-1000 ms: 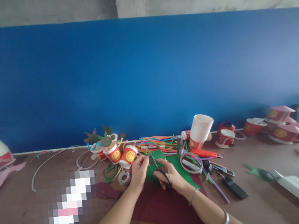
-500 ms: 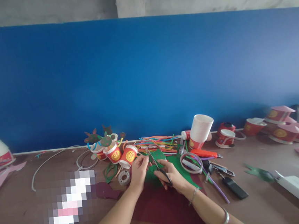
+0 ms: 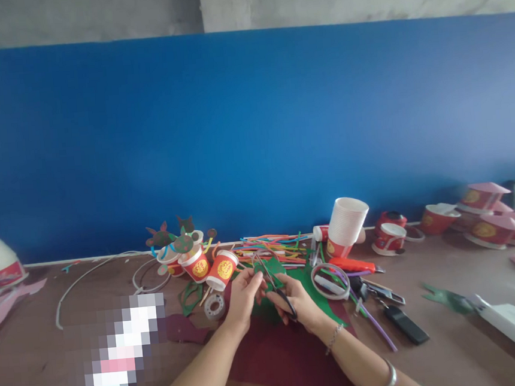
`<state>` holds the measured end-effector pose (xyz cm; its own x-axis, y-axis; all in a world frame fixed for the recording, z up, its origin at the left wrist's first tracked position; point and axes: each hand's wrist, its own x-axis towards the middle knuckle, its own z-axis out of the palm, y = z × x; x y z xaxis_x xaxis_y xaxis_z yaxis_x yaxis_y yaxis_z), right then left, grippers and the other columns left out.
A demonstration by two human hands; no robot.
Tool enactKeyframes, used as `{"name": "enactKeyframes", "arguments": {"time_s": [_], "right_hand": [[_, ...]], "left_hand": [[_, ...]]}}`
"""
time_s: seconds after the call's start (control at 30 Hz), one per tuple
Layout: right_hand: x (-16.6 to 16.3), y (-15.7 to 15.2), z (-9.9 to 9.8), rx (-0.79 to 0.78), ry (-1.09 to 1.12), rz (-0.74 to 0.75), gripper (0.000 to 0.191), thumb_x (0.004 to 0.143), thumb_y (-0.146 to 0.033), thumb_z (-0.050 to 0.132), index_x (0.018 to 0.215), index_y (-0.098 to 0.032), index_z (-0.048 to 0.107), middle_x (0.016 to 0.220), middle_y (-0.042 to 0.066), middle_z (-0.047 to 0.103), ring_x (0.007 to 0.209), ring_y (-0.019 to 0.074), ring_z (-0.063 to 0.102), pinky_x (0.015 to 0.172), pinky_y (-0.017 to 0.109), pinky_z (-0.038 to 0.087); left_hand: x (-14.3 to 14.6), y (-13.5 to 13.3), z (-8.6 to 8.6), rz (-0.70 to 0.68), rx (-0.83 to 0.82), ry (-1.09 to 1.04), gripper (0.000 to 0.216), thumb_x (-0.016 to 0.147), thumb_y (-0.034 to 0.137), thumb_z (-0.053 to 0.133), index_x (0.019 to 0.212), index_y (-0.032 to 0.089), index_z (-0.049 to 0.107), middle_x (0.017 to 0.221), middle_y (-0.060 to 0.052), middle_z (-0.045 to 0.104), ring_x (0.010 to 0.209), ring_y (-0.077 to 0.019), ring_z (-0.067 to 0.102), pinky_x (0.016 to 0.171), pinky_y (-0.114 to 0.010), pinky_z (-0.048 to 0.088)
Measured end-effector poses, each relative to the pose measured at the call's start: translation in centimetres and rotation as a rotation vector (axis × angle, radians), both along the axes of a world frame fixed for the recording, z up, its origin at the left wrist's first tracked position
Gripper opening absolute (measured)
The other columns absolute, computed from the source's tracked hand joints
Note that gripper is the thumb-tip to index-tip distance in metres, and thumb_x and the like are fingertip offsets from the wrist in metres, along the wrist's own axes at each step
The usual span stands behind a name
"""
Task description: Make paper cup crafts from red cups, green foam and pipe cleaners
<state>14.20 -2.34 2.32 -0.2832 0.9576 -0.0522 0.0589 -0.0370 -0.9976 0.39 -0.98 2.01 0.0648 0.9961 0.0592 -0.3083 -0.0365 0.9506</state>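
Right grip (image 3: pixel 297 299): scissors (image 3: pixel 277 290) (diagonal, tips (image 3: pixel 259 257) forward-left)

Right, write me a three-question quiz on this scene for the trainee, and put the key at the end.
1. Which holds the scissors?
a) the left hand
b) the right hand
c) neither

2. True or false: the tall stack of cups stands to the right of the thin coloured strips.

3. Fill in the colour: the paper at the scissor blades is ____.

Key: 1. b; 2. true; 3. green.
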Motion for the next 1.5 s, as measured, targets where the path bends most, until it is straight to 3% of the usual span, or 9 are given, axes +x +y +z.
{"name": "enactKeyframes", "arguments": {"time_s": [0.2,0.4,0.67,1.5], "right_hand": [[0.0,0.0,-0.3,-0.035,-0.001,0.007,0.057,0.067,-0.045,0.07,0.11,-0.013,0.049,0.042,-0.009,0.053,0.028,0.0078,0.045,0.027,0.015,0.028],[0.1,0.3,-1.3,-0.018,0.022,-0.007,0.058,0.069,-0.044,0.069,0.114,-0.014,0.047,0.047,-0.008,0.057,0.031,0.0088,0.049,0.029,0.015,0.028],[0.1,0.1,-1.0,-0.04,0.028,0.01,0.057,0.07,-0.041,0.069,0.113,-0.014,0.044,0.046,-0.009,0.055,0.032,0.0077,0.047,0.03,0.015,0.029],[0.0,-0.1,0.0,0.033,-0.019,0.029,0.033,0.071,-0.047,0.065,0.074,-0.016,0.056,0.038,-0.009,0.046,0.029,0.005,0.038,0.031,0.015,0.027]], "left_hand": [[-0.1,0.1,-0.2,0.048,0.006,-0.024,0.03,0.075,0.043,0.063,0.068,0.016,0.053,0.06,0.002,0.06,0.049,-0.008,0.049,0.043,-0.018,0.035],[-0.2,0.1,-0.4,0.012,0.032,0.011,0.029,0.075,0.042,0.062,0.066,0.016,0.053,0.059,0.003,0.059,0.049,-0.0082,0.048,0.045,-0.018,0.035],[-0.1,0.1,-0.3,0.025,0.027,0.03,0.028,0.075,0.04,0.062,0.064,0.016,0.052,0.057,0.003,0.056,0.047,-0.0075,0.045,0.045,-0.019,0.034],[-0.4,0.1,-0.3,-0.005,0.047,0.074,0.027,0.077,0.04,0.06,0.064,0.018,0.049,0.055,0.005,0.053,0.048,-0.0082,0.043,0.046,-0.019,0.032]]}}
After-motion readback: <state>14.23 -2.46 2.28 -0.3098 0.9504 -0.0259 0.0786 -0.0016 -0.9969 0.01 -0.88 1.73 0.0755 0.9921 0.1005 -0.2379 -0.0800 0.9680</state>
